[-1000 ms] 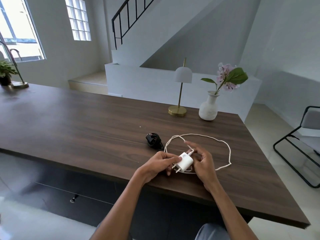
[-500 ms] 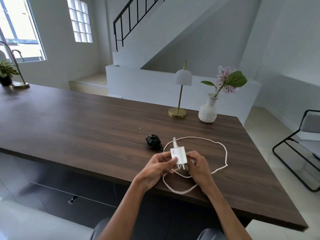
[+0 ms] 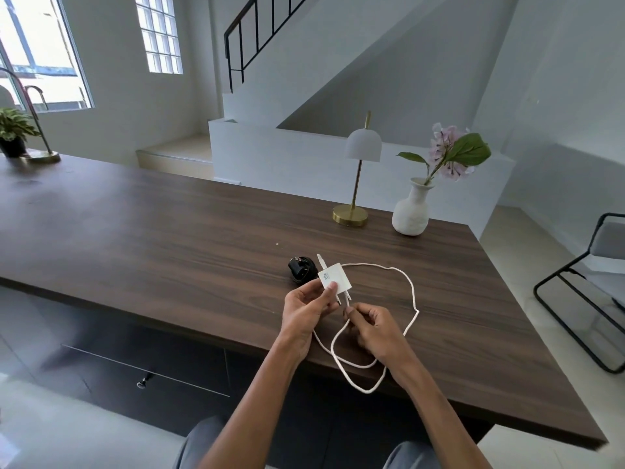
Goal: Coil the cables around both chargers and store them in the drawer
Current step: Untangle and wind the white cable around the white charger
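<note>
My left hand (image 3: 309, 308) holds a white charger (image 3: 334, 279) above the dark wooden table (image 3: 169, 238), thumb on its face, prongs pointing down toward me. Its white cable (image 3: 411, 289) leaves the charger's far end, loops wide to the right on the table, then curls back past the near edge. My right hand (image 3: 372, 328) pinches that cable just below the prongs. A black charger (image 3: 301, 270) with its cable wrapped around it lies on the table just behind my left hand. A drawer front with a small knob (image 3: 143, 382) sits under the table at the left.
A brass lamp with a white shade (image 3: 355, 198) and a white vase with pink flowers (image 3: 411, 214) stand at the table's far side. A black-framed chair (image 3: 595, 286) is on the right. A potted plant (image 3: 13, 130) sits at the far left end.
The charger was turned upright and lifted higher in my left hand. My right hand slid down from the charger body to the cable, and a loop of cable now hangs over the near edge.
</note>
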The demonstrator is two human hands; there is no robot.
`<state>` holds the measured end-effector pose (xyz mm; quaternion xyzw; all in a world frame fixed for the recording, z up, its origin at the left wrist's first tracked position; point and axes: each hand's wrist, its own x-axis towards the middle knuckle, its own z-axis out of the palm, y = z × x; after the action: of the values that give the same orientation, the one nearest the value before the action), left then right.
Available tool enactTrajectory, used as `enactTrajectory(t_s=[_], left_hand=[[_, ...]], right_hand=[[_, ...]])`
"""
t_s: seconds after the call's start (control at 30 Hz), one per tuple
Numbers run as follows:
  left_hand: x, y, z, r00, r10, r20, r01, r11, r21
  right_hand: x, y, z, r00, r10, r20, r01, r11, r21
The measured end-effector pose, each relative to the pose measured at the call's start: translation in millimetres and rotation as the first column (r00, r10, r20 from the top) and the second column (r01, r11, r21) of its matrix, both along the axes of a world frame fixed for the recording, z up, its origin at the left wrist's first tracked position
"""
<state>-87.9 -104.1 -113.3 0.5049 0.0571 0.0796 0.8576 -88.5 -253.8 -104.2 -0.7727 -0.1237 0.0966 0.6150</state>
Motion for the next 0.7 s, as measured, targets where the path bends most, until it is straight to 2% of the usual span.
enactTrajectory(t_s=[0.1,0.17,0.3,0.37,0.43,0.5,0.6,0.7], left_hand=[[0,-6,-3,0.995,0.095,-0.02,-0.092,0.99,0.109],[1,-10,-6,0.984,0.18,0.016,-0.178,0.95,0.258],[2,-10,-9,0.932,0.333,0.146,-0.355,0.746,0.563],[1,-13,-7,0.927,0.307,0.216,-0.37,0.657,0.657],[0,-17,-9,0.936,0.247,0.251,-0.351,0.602,0.717],[-3,-20,-12,0.948,0.202,0.247,-0.319,0.568,0.759],[-7,-20,-10,0.969,0.132,0.211,-0.248,0.588,0.77],[-11,-22,-3,0.985,0.038,0.168,-0.149,0.671,0.726]], right_hand=[[-4,4,10,0.997,0.012,-0.078,-0.015,0.999,-0.044],[-7,6,18,0.994,-0.003,-0.106,-0.013,0.989,-0.145],[-8,0,38,0.984,-0.006,-0.178,-0.04,0.966,-0.255],[-3,-6,54,0.996,-0.028,-0.082,-0.006,0.925,-0.38],[7,-13,72,0.992,0.021,0.121,0.057,0.794,-0.605],[15,-19,90,0.968,0.131,0.214,0.067,0.686,-0.724],[24,-26,118,0.94,0.216,0.264,0.049,0.681,-0.73],[36,-31,138,0.909,0.222,0.354,0.051,0.782,-0.621]])
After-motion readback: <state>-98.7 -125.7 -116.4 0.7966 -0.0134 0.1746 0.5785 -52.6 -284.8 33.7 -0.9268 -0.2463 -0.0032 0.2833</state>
